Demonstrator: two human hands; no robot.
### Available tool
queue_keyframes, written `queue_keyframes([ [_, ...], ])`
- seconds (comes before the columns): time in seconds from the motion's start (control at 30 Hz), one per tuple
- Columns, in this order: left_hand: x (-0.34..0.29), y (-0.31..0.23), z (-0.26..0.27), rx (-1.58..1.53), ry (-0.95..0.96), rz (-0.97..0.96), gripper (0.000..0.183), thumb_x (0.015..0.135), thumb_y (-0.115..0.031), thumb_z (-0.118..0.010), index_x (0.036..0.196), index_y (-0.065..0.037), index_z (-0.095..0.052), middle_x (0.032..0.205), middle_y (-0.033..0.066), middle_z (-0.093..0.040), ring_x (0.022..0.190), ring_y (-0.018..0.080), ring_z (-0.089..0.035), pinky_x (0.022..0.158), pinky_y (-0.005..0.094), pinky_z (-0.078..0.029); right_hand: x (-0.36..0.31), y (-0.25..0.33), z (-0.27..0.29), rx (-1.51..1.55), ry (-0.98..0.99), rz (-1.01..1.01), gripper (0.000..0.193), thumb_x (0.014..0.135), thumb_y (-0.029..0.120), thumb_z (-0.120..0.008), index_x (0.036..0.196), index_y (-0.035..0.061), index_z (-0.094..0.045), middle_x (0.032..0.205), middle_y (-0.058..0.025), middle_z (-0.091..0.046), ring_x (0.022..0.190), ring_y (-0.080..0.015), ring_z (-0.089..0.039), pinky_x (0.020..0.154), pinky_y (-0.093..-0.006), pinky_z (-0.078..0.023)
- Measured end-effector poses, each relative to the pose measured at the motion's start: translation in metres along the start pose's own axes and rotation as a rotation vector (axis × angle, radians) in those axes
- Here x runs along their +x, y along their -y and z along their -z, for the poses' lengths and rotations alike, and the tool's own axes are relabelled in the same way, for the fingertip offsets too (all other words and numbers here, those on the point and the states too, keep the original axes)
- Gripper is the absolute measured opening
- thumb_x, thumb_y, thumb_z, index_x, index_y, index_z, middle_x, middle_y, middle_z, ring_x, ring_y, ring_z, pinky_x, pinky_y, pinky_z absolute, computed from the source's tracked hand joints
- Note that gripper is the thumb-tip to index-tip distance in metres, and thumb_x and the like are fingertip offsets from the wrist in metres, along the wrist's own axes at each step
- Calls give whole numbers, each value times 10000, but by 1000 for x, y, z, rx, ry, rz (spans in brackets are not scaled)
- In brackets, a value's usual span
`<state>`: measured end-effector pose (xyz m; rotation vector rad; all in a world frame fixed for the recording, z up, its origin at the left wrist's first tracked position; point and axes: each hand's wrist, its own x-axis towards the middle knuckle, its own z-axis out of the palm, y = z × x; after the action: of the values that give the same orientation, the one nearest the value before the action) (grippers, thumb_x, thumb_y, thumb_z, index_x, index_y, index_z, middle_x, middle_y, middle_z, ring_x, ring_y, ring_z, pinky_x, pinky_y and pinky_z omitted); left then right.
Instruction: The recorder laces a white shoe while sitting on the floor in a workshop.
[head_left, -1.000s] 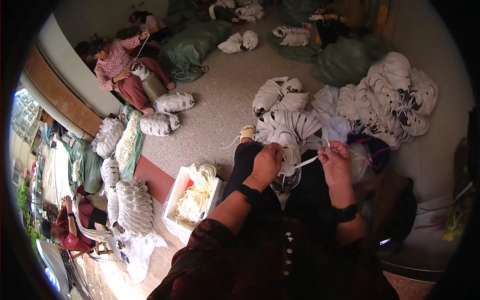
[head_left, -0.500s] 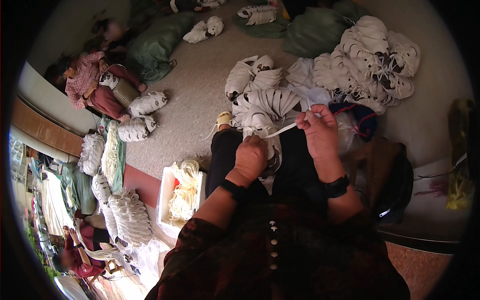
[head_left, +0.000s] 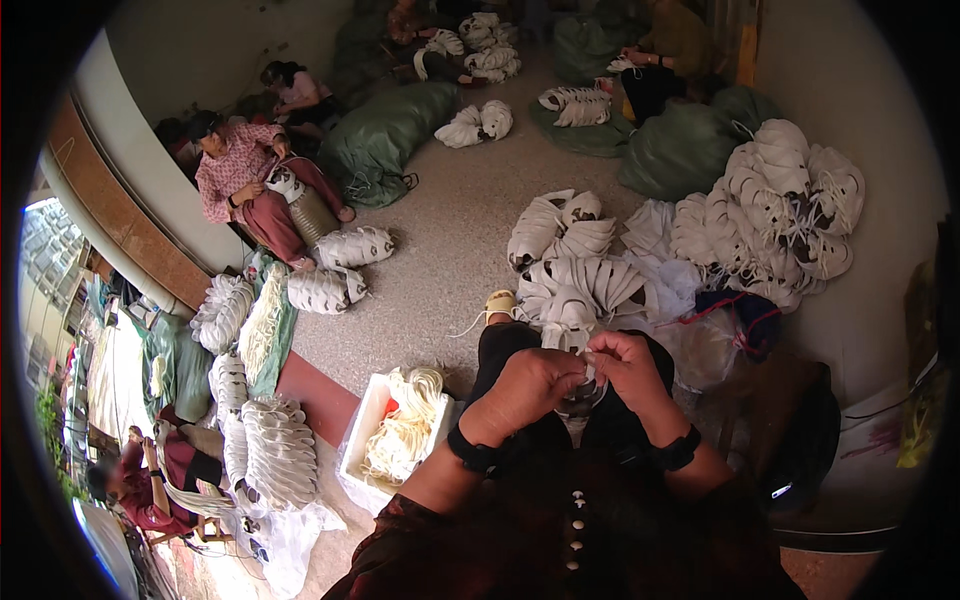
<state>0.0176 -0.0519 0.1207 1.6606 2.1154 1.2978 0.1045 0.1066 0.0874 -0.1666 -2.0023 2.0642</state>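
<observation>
My left hand [head_left: 528,388] and my right hand [head_left: 628,368] meet over my lap. Fingertips of both are pinched together on a short bit of white shoelace [head_left: 588,372]. Just beyond them a white shoe upper [head_left: 566,336] lies between my knees, partly hidden by the hands. It adjoins a fanned row of nested white shoe uppers [head_left: 580,285] on the floor ahead. Another bundle of white uppers [head_left: 548,230] sits behind that row.
Left of my legs stands a white foam box [head_left: 357,436] holding pale laces [head_left: 405,425]. A large pile of white uppers [head_left: 770,205] rises at right, near green sacks [head_left: 680,155] and a dark blue bag [head_left: 745,318]. Other people sit working at left and at the back.
My hands were apart with a white lace stretched between them; now they are together, fingertips touching. The right hand came down and left. The view has tilted up, showing more of the room.
</observation>
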Motion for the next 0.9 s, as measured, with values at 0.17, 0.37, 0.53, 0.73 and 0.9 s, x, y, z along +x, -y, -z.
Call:
queue_keyframes([
  [0.17, 1, -4, 5, -252, -159, 116, 19, 783, -19, -643, 796, -9, -634, 694, 57, -621, 645, 133, -591, 596, 244, -455, -2, 16, -13, 108, 17, -3, 45, 847, 20, -549, 822, -6, -576, 644, 6, -544, 492, -42, -460, 459, -185, -370],
  [0.37, 0, 0, -1, -696, -224, 207, 53, 846, -30, -602, 848, 20, -615, 756, 17, -624, 705, 65, -556, 635, 212, -448, 2, 23, -13, 98, 52, -7, 70, 856, 30, -538, 816, -2, -585, 608, -28, -566, 477, -45, -454, 446, -182, -354],
  [0.53, -2, 15, -10, -831, -252, 225, 56, 842, -35, -612, 865, 17, -615, 785, 10, -620, 737, 63, -548, 683, 212, -450, 2, 25, -14, 82, 91, -52, 87, 854, 44, -547, 794, 4, -595, 583, -15, -560, 486, -39, -454, 452, -180, -342],
  [0.73, -7, 17, -11, -859, -175, 264, 107, 846, -51, -610, 922, 22, -627, 830, 19, -631, 770, 77, -561, 720, 217, -458, -2, 26, -10, -40, 148, -61, 131, 841, 59, -565, 724, 5, -585, 573, 6, -546, 507, -37, -466, 472, -193, -341],
  [0.9, -7, 13, -13, -783, -226, 257, 93, 836, -40, -619, 904, 22, -631, 817, 18, -631, 762, 68, -558, 710, 214, -457, -3, 25, -10, -30, 169, -66, 118, 814, 34, -565, 700, 3, -570, 565, 7, -532, 507, -45, -466, 479, -197, -351],
])
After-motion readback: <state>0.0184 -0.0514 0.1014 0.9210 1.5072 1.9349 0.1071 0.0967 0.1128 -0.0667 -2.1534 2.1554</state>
